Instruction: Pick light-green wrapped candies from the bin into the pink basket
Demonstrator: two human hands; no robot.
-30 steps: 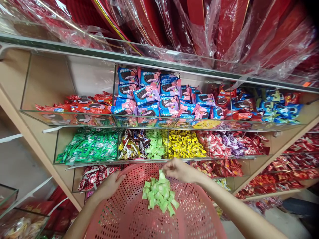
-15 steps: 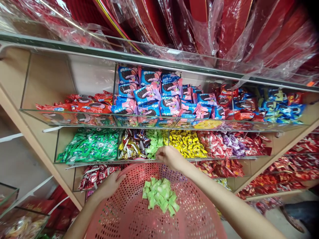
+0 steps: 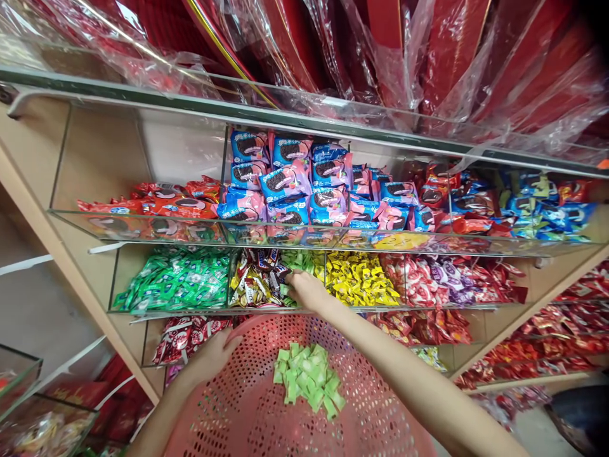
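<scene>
**Light-green sweets (image 3: 308,379) heaped in a perforated red plastic basket (image 3: 233,406), right hand (image 3: 307,291) at the shelf**

The sweets lie in one loose heap on the basket's inner surface. They are small, flat and oblong, and point every which way, with no shared long axis; one at the heap's near edge has its length running roughly toward the person. Each looks light and fairly firm, in a smooth wrapper that may slip; a pinch across the flat middle or at one end should suit. The basket seems light and slightly flexible, best taken by its rim; it is rounded, mouth upward, with no clear long axis.

The left hand (image 3: 219,349) grips the rim at the left, thumb over the edge, its other fingers largely hidden. The right hand's fingers are bent close together over more light-green pieces (image 3: 297,259) on the middle shelf (image 3: 190,311), just beside brown-wrapped bars (image 3: 276,282); whether they pinch anything, I cannot tell.

Yellow-wrapped sweets (image 3: 361,279) fill the compartment to the right, and bright-green packets (image 3: 185,282) one farther left. Above stand blue-and-pink Oreo packets (image 3: 285,181), with orange-red packets (image 3: 176,206) to their left. Red packages in clear film (image 3: 390,25) top the display.
</scene>
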